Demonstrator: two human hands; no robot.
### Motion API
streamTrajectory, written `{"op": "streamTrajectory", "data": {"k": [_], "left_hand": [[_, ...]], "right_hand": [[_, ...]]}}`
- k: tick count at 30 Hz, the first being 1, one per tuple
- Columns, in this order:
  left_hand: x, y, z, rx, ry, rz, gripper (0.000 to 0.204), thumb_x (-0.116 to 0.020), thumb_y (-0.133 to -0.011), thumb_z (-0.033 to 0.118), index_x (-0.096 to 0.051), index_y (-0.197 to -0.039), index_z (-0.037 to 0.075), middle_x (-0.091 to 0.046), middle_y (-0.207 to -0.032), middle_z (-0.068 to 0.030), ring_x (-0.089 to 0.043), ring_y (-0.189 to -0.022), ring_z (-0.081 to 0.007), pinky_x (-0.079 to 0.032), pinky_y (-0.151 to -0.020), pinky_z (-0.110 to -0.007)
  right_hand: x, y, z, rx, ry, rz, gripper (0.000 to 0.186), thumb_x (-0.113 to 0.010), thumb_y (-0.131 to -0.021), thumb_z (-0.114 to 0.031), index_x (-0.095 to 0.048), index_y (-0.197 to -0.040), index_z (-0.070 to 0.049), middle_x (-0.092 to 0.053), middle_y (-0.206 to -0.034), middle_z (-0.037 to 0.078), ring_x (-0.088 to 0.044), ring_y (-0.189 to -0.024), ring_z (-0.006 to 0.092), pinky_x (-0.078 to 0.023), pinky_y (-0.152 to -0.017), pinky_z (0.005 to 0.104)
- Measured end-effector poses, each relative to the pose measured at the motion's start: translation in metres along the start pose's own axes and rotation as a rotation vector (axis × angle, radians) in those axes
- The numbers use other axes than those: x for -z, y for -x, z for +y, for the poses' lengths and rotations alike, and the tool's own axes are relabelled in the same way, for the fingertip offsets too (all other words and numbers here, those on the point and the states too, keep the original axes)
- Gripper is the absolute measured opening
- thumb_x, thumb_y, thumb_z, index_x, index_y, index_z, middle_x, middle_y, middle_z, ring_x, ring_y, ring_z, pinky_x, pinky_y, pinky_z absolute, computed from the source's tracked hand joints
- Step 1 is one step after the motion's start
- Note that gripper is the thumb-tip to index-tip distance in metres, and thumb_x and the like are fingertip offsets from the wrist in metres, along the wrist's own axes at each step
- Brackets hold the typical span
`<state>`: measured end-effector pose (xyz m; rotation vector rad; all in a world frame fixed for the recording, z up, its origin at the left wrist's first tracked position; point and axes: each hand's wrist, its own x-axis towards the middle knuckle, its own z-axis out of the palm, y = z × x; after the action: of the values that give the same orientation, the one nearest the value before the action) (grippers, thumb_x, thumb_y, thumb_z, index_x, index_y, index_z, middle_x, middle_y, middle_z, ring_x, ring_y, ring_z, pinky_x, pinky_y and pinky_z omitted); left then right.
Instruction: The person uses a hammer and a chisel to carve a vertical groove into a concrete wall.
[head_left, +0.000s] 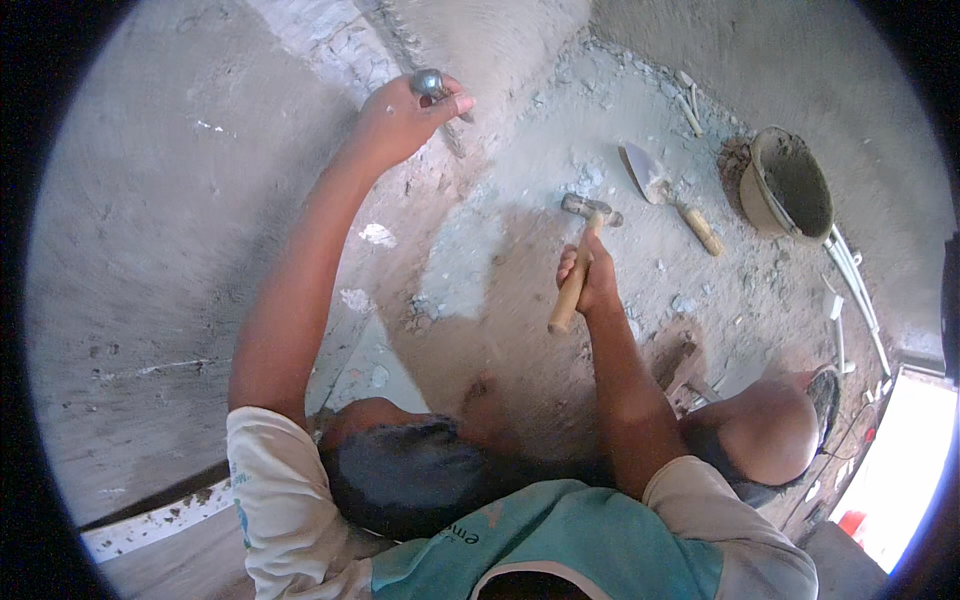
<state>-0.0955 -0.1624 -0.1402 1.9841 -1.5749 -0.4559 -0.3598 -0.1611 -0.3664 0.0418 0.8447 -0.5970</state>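
My left hand [395, 125] is closed around a chisel [427, 82] with a rounded metal head, up by the groove at the base of the wall. The chisel's tip pokes out beyond my fingers; whether it touches the wall I cannot tell. My right hand [592, 275] grips the wooden handle of a hammer [572, 297] over the dusty floor. The hammer's steel head points away from me, apart from the chisel. To the right of it lies a trowel [648, 175] with a wooden handle.
A round bucket [752, 190] with grey residue inside stands at the far right. White pipes [858, 285] run along the right wall. Rubble [590, 180] and dust litter the floor. Rough grey walls [190, 230] rise at the left and back. A bright opening [905, 460] is at lower right.
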Motion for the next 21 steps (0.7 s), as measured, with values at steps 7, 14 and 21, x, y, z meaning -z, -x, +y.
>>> {"op": "streamTrajectory", "data": {"k": [7,14,21], "left_hand": [[-0.058,-0.011,-0.025,0.052,-0.208,-0.199,0.026,-0.059,-0.085,0.029,-0.060,-0.094,0.005,-0.063,-0.087,-0.0133,-0.059,-0.085,-0.0258,-0.044,-0.077,-0.037],[-0.126,-0.009,-0.086,-0.018,-0.003,-0.345,0.023,-0.059,-0.085,0.027,-0.057,-0.091,0.005,-0.061,-0.083,-0.0111,-0.058,-0.082,-0.0217,-0.044,-0.075,-0.035],[-0.155,-0.014,-0.104,-0.052,0.045,-0.462,0.027,-0.062,-0.082,0.026,-0.060,-0.098,0.004,-0.064,-0.089,-0.0138,-0.060,-0.084,-0.0242,-0.046,-0.077,-0.035]], "right_hand": [[0.005,-0.005,-0.002,0.051,0.156,0.039,0.048,-0.051,-0.085,-0.056,-0.042,-0.081,-0.008,-0.043,-0.061,-0.001,-0.043,-0.045,0.0096,-0.042,-0.040,0.0228],[-0.026,0.050,-0.014,0.300,0.481,0.184,0.050,-0.046,-0.087,-0.057,-0.043,-0.079,-0.008,-0.043,-0.059,0.001,-0.044,-0.043,0.0119,-0.039,-0.038,0.0254],[-0.072,0.114,-0.040,0.634,0.613,0.138,0.050,-0.039,-0.092,-0.053,-0.045,-0.082,-0.005,-0.046,-0.059,0.004,-0.045,-0.043,0.0144,-0.039,-0.038,0.0286]]}}
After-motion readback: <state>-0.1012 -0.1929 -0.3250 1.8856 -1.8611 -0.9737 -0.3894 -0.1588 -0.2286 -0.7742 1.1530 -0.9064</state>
